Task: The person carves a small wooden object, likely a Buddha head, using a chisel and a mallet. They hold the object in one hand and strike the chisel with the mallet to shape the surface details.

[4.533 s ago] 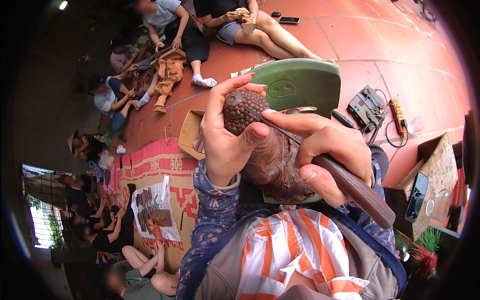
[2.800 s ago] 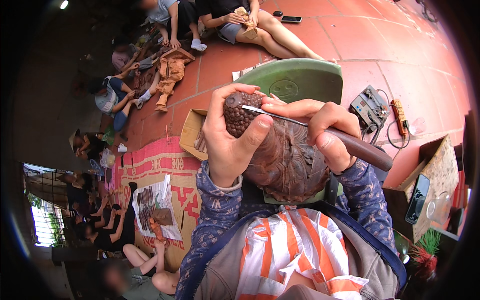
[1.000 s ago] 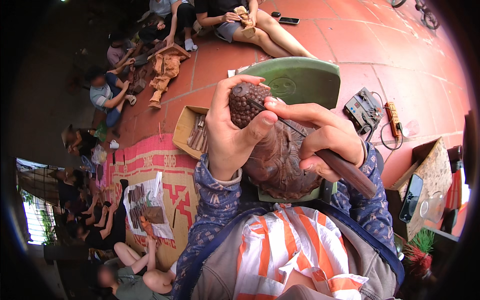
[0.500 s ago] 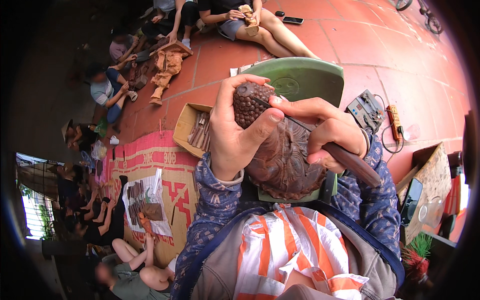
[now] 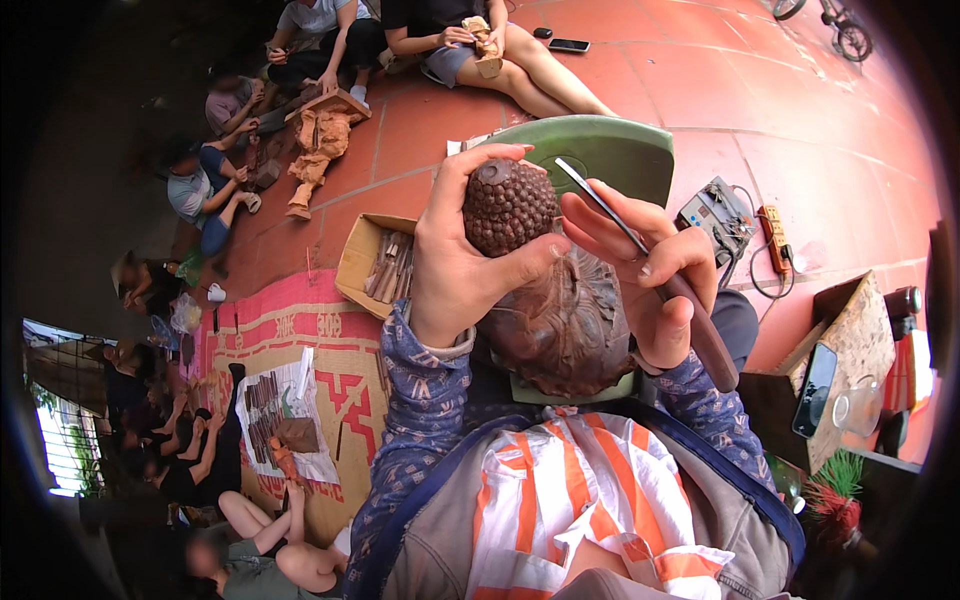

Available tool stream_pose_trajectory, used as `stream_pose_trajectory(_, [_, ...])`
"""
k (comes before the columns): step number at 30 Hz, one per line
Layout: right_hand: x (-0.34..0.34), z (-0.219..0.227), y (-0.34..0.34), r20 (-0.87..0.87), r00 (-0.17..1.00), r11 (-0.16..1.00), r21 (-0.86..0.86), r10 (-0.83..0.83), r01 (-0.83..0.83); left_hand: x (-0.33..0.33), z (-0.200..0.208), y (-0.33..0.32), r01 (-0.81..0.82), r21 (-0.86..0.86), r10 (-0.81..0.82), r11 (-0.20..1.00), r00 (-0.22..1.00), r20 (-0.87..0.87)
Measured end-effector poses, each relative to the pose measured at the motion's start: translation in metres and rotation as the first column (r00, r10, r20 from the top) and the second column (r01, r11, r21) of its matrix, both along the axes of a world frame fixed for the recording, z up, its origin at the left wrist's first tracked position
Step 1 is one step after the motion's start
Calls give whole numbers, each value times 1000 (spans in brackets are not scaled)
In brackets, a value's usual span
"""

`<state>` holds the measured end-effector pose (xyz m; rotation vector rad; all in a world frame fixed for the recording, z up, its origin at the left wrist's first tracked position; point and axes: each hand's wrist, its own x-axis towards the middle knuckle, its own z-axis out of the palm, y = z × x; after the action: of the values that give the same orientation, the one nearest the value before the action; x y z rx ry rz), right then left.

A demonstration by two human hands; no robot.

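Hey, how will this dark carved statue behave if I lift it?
The statue will probably feel stiff and rather heavy, since it looks thick and solid. Its bumpy head should give your left hand decent grip. The raised folds might chip if knocked.

The left hand is bent around the left side of the head of the statue, so from there the way is blocked. To the right of this head there is a small opening, where the green chair is visible; the chisel and the bent fingers of the right hand limit its outer side. At the far edge of the chair, the raised back makes a barrier. Past its right edge, bare floor leaves passage until the grey device and the power strip. Past its left edge, the box with tools obstructs, near the left wrist.
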<state>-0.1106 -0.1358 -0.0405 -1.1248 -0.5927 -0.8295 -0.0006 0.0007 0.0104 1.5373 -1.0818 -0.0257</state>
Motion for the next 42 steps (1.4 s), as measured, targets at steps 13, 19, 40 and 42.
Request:
stream_pose_trajectory(13, [-54, -21, -4, -208, 968, 985, 69, -142, 159, 17, -10, 1, 120, 53, -119, 991, 993, -25])
stream_pose_trajectory(19, [-61, -19, 3, -272, 936, 973, -4, -224, 232, 12, -11, -1, 87, 11, -86, 996, 995, -43])
stream_pose_trajectory(40, [-72, -26, -1, -294, 926, 965, 40, -238, 260, -11, -9, 8, -55, -26, 53, 998, 997, -58])
stream_pose_trajectory(42, [-73, -26, 1, -287, 924, 960, 45, -252, 276, -12, -6, 13, -28, -78, 24, 997, 999, -47])
